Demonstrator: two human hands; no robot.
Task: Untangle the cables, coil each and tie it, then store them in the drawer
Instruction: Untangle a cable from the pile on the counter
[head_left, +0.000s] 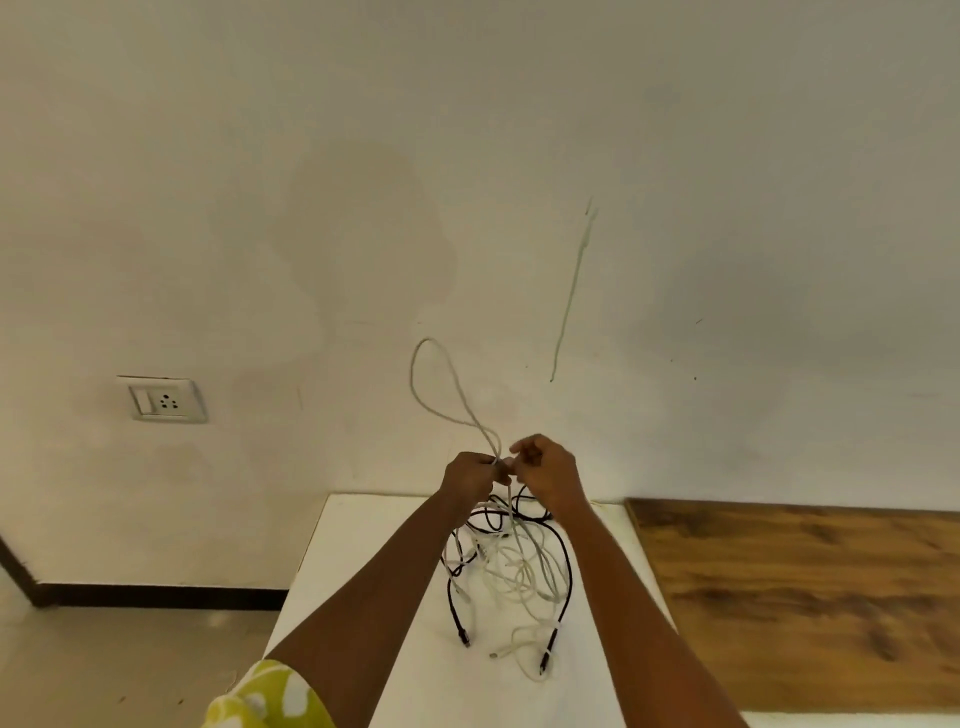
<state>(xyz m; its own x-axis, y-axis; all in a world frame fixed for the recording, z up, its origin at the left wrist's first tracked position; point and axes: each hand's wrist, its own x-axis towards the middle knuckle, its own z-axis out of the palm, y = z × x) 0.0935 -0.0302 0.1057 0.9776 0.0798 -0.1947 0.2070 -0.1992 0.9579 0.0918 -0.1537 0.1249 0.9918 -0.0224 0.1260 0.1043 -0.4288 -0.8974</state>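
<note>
Your forearms reach over the white table (374, 545); left hand (470, 475) and right hand (548, 475) both pinch a grey cable (434, 364) — looped upward (black and white cables (514, 566) tangled beneath).

Two bare forearms, no rings or wristwear seen. Left sleeve (270, 699): yellow-green fabric with white blotch pattern, at upper arm.

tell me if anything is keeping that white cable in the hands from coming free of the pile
Yes. The white cable held by both hands is threaded down into the tangle on the white table, where the black cable loops around the white strands.
</note>
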